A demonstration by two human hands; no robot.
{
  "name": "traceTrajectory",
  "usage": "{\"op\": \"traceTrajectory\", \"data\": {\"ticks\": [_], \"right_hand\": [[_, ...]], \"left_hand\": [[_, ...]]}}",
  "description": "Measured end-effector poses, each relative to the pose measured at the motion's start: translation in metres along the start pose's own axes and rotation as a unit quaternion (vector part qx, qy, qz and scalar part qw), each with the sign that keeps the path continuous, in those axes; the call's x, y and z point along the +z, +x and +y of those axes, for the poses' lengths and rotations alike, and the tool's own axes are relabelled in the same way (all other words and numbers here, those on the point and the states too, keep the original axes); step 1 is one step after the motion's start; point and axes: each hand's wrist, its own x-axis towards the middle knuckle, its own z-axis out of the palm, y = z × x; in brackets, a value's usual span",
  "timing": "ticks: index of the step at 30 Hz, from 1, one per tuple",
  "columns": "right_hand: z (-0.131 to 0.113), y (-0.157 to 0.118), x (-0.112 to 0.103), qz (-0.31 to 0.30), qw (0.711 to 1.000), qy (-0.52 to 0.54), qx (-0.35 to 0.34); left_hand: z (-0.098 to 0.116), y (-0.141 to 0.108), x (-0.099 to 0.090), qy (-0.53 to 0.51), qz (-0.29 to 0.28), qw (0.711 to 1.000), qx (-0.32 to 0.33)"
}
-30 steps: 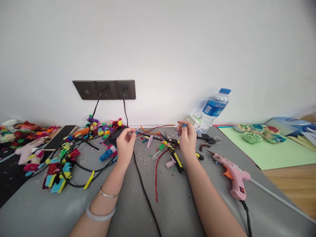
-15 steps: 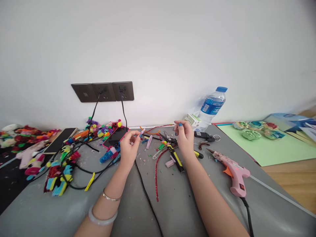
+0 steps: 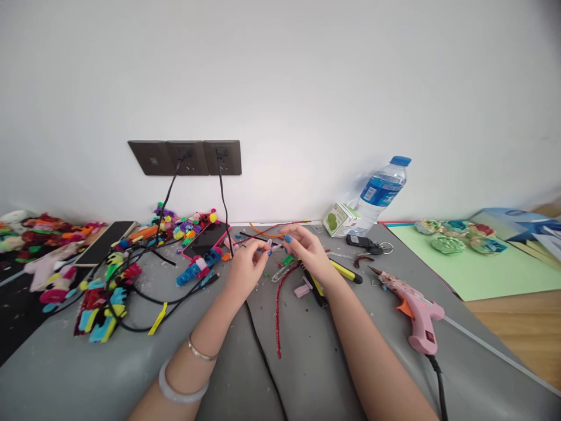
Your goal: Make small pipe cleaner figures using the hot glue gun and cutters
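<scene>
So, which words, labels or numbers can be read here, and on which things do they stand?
None can be read.
water bottle: blue label with white marks, too blurred.
small carton: green and white print, too small.
pink glue gun: no legible marking.
wall sockets: no text shows.

Pink glue gun (image 3: 416, 316), orange trigger; blue-capped water bottle (image 3: 379, 193); light green sheet (image 3: 491, 269); grey table (image 3: 307, 362); red pipe cleaner (image 3: 277, 316).

a plain white wall (image 3: 307, 76) carries a dark socket strip (image 3: 185, 157); below it a grey tabletop (image 3: 307, 362), wooden floor (image 3: 521, 327) at right.
</scene>
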Motion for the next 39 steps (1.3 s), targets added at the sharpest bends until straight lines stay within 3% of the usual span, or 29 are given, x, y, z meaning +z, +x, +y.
{"op": "traceTrajectory", "data": {"ticks": [3,12,23,27,33,39], "right_hand": [[-0.001,-0.001,0.000,-0.034,0.999,-0.014,0.009],[0.005,0.001,-0.002,-0.040,0.999,-0.012,-0.002],[0.001,0.000,-0.002,-0.046,0.999,-0.024,-0.008],[-0.001,0.000,-0.002,-0.027,0.999,-0.020,-0.005],[-0.004,-0.001,-0.004,-0.006,1.000,0.026,0.013],[-0.008,-0.002,-0.003,-0.037,0.999,0.021,0.009]], "left_hand": [[0.001,-0.001,0.003,0.010,-0.006,1.000,0.007],[0.002,-0.002,0.001,0.004,0.012,1.000,0.005],[0.005,-0.002,0.001,-0.022,-0.014,1.000,0.004],[0.004,-0.001,0.002,-0.090,0.001,0.995,-0.034],[-0.002,0.002,0.004,-0.240,0.016,0.964,-0.117],[0.001,0.002,0.002,-0.258,0.032,0.961,-0.092]]}}
